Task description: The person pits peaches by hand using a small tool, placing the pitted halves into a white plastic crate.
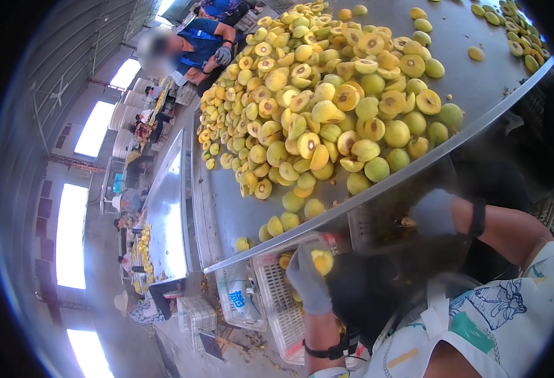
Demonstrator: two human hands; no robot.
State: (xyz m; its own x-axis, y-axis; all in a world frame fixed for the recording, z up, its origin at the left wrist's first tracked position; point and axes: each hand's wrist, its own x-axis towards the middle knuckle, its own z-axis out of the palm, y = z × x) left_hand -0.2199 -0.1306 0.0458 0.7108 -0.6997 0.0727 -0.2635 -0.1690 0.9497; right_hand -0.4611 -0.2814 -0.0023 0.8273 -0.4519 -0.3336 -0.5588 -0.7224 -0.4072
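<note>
My left hand, in a grey glove, holds a halved yellow stone fruit with its cut face showing. It is over a white plastic crate that has fruit pieces inside. My right hand, also gloved, is below the metal table's edge, apart from the left. A small brownish thing is at its fingertips, too blurred to name; whether the fingers grip it is unclear. Before me a big heap of yellow-green stone fruit, many halved with pits showing, covers much of the metal table.
The table's raised metal rim runs between the heap and my hands. Another crate holds a white plastic bag with writing. A dark crate stands under the rim. Across the table sits a gloved co-worker; a second metal table bears fruit.
</note>
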